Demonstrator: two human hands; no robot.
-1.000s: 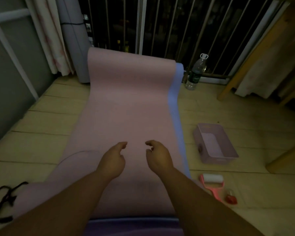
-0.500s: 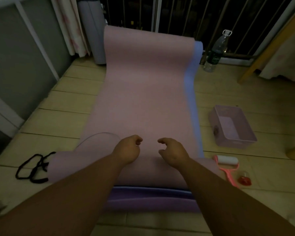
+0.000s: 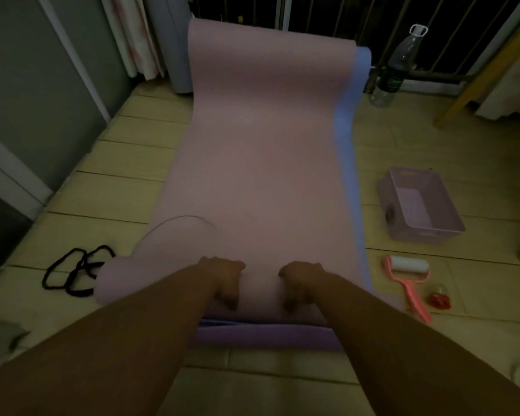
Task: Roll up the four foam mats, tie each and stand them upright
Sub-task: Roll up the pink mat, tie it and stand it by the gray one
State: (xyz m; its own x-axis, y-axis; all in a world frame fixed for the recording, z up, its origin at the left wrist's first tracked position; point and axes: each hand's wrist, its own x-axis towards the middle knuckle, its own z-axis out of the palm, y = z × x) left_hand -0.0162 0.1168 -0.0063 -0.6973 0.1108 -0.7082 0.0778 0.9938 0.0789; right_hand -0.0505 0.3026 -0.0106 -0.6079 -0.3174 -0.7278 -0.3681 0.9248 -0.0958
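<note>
Both hands down on the roll of the pink mat, gripping it.

My fingers [image 3: 222, 263] curl over the far side of the roll with thumbs on the near side. Left hand [image 3: 224, 280] and right hand [image 3: 302, 282] sit side by side, both gripping the pink mat [image 3: 267, 145]. Half a second ago they hovered loosely curled, holding nothing. Now there is contact, so I judge the next roll forward is starting. Most of the mat lies flat ahead over a blue mat [image 3: 347, 130], with a purple mat [image 3: 267, 336] under the near edge. Black cord [image 3: 75, 271] lies on the floor to the left; grey rolled mat [image 3: 177, 55] stands by the curtain.
</note>
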